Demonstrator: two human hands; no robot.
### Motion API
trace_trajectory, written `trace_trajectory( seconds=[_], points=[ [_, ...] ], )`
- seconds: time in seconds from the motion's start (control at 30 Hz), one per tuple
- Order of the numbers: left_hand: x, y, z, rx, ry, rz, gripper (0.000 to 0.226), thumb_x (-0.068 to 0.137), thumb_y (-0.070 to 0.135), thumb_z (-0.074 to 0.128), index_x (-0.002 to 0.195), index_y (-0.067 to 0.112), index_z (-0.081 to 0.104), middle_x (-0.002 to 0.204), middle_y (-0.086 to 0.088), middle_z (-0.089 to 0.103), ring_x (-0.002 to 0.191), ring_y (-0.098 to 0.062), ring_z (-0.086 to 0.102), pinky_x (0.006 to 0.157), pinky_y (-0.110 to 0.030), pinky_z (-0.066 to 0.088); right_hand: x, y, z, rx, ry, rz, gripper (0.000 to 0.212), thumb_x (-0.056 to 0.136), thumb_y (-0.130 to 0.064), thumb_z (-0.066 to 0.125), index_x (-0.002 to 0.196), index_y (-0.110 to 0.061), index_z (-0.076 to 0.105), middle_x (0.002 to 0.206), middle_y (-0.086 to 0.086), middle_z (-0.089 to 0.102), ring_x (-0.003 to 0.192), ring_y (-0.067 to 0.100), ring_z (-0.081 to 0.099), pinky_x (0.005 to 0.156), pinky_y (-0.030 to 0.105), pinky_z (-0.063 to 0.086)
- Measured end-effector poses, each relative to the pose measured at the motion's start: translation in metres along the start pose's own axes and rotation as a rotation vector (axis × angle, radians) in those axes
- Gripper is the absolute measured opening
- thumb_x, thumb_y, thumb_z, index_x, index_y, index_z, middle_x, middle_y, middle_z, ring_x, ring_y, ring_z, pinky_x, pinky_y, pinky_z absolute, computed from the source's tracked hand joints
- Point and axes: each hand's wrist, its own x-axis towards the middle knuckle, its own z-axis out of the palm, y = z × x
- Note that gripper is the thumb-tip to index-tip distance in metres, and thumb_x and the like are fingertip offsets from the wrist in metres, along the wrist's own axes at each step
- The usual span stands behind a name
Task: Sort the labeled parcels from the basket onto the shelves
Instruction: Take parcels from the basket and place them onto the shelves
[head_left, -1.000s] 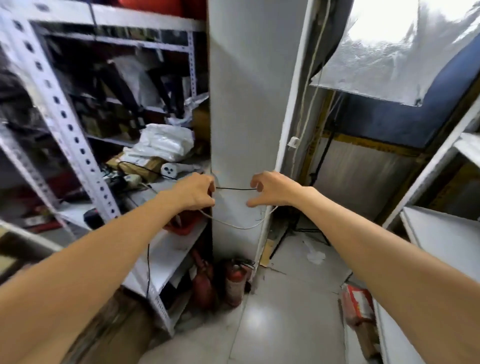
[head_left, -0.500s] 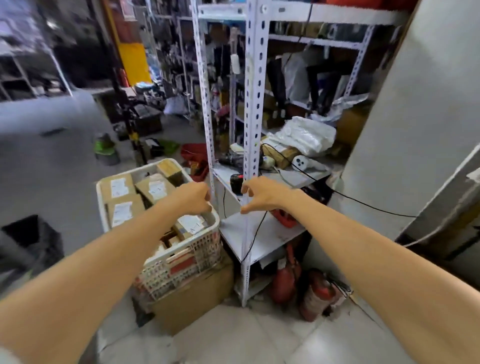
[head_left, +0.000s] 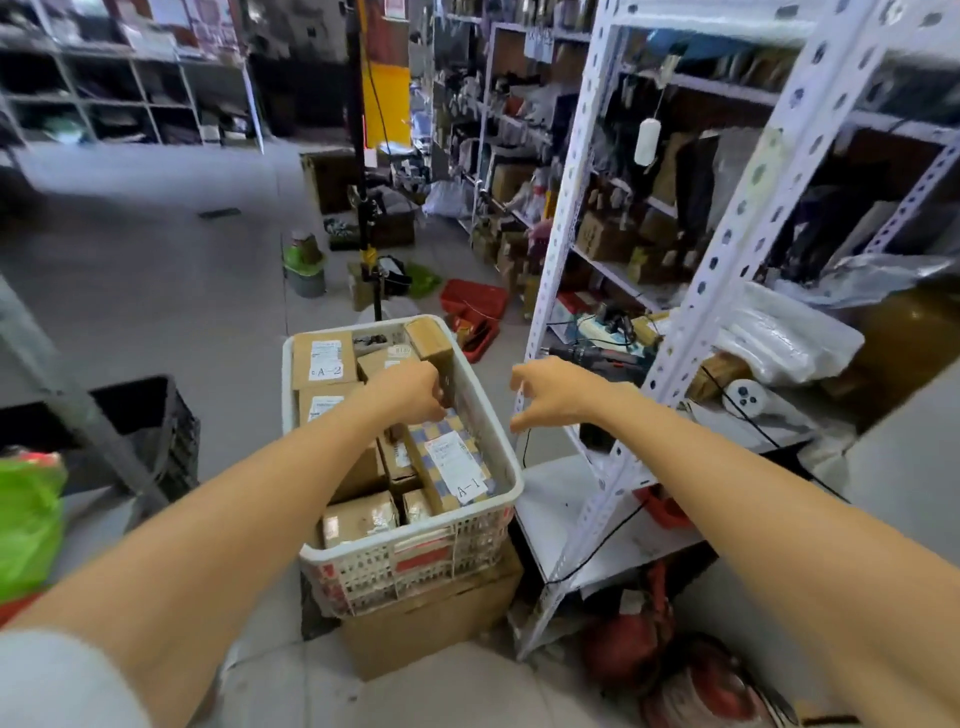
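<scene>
Nearest: a cardboard box (head_left: 431, 629) on the floor, with the white basket (head_left: 501, 447) sitting on top of it.

Basket contents: packed close to the rim with brown parcels. Two labels are legible: the A-1 parcel (head_left: 449, 462) along the right wall and the A-2 parcel (head_left: 323, 358) at the far left corner. Other labels are too blurred to read.

Hands: apart.
- The left hand (head_left: 410, 392) is down in the basket among the far parcels, fingers curled under. Cannot tell whether it has closed on one.
- The right hand (head_left: 558, 397) hangs just outside the basket's right rim, fingers loosely bent, holding nothing.

Beside the basket on the right: the white rack (head_left: 563, 234). Its lower board (head_left: 561, 509) carries a cable. The higher levels hold tools, bags and cartons, none with a readable A-label.

Far: more shelving (head_left: 130, 98) across the open floor.

Judgement: early stage. The basket looks nearly full and no labeled parcel can be seen shelved. Almost all of the sorting is left, starting with lifting one parcel out.
</scene>
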Motion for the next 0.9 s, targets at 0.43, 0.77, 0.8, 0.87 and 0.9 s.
trace_trajectory(
  seconds=[0.43,0.77,0.8,0.87,0.9],
  points=[
    [0.076,-0.086,0.050,-0.054,-0.099,-0.098,0.018,0.082,0.028,0.068,0.094,0.018,0.060,0.094,-0.001,0.064,0.085,-0.018,0.058,0.071,-0.031,0.049,0.112,0.000,0.053,0.017,-0.183,-0.026,0.055,0.079,-0.038,0.073,0.120,-0.011,0.050,0.111,0.008,0.060,0.097,0.025,0.057,0.083,0.042,0.051],
    [0.105,-0.081,0.069,-0.147,-0.205,-0.199,0.019,0.086,0.021,0.063,0.102,0.013,0.056,0.098,-0.003,0.059,0.089,-0.018,0.054,0.075,-0.029,0.044,0.164,0.042,0.063,0.036,-0.285,-0.017,0.054,0.081,-0.035,0.071,0.123,-0.010,0.049,0.116,0.008,0.057,0.098,0.023,0.056,0.082,0.037,0.051],
    [0.109,-0.082,0.066,-0.149,-0.214,-0.219,0.018,0.086,0.019,0.063,0.101,0.012,0.057,0.096,-0.003,0.058,0.088,-0.019,0.053,0.073,-0.030,0.043,0.172,0.045,0.064,0.039,-0.290,-0.014,0.056,0.080,-0.037,0.071,0.123,-0.010,0.049,0.117,0.008,0.056,0.100,0.025,0.057,0.085,0.041,0.052],
    [0.115,-0.085,0.060,-0.161,-0.217,-0.270,0.018,0.085,0.017,0.063,0.101,0.009,0.061,0.095,-0.005,0.059,0.088,-0.020,0.055,0.074,-0.031,0.045,0.187,0.047,0.068,0.043,-0.311,-0.030,0.058,0.078,-0.039,0.072,0.124,-0.012,0.048,0.118,0.006,0.055,0.101,0.025,0.057,0.087,0.043,0.052],
    [0.119,-0.088,0.060,-0.169,-0.224,-0.294,0.019,0.085,0.018,0.062,0.101,0.008,0.062,0.097,-0.006,0.062,0.090,-0.022,0.057,0.077,-0.033,0.048,0.196,0.048,0.071,0.048,-0.323,-0.040,0.056,0.077,-0.040,0.072,0.121,-0.014,0.049,0.116,0.005,0.056,0.099,0.024,0.058,0.086,0.042,0.053]
  ],
)
